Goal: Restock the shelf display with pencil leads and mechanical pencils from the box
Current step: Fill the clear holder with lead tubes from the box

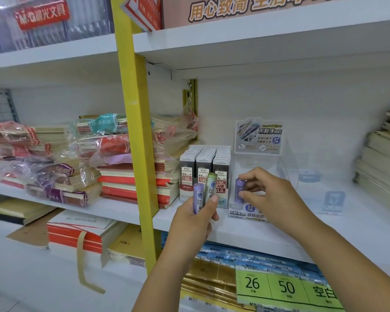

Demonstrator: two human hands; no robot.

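My left hand (195, 218) grips two pencil lead tubes upright in front of the shelf, one purple (198, 195) and one green (211, 184). My right hand (265, 192) pinches another purple lead tube (239, 189) between thumb and fingers, inside the clear acrylic display stand (279, 163) on the white shelf. The stand carries a printed header card (259, 137) and a label along its front. Left of it stands a tray of grey 0.5 HB lead packs (204, 170) in three rows. The box is out of view.
A yellow upright post (136, 122) divides the shelving. Stacks of wrapped notebooks (77, 158) fill the left bay, and paper stacks (383, 158) sit at the right edge. A second clear stand (320, 188) stands to the right. Label sheets (284, 287) lie on the lower shelf.
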